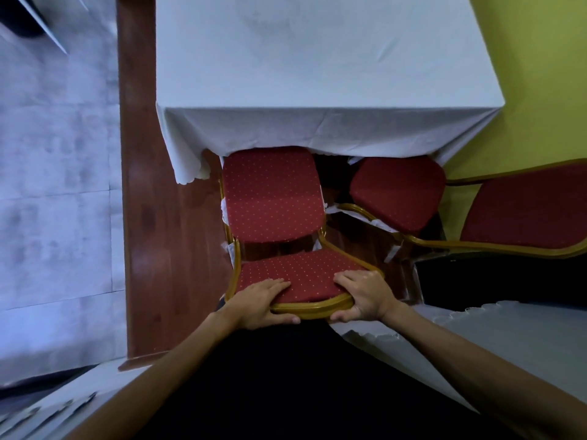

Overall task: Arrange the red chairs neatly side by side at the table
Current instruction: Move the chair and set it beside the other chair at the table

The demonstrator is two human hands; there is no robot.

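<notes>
Front edge of near chair seat (273,198) tucked beneath tablecloth (317,128) of bench; legs hidden. Second chair (397,192), right of bench, partly under cloth, backrest cut by frame edge. Top-left dark object (25,23) blurred, unidentifiable.

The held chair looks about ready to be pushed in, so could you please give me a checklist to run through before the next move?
1. Left hand grip on the backrest's top rail: ok, fingers over the pad, thumb on the frame.
2. Right hand grip on the same rail: ok.
3. Held chair square to the table: ok, seat front just under the cloth.
4. Second chair parallel to it: not ok, it is angled, back swung right.
5. Gap between the seats: ok, they are apart.
6. Legs free under the cloth: cannot tell, hidden.
</notes>
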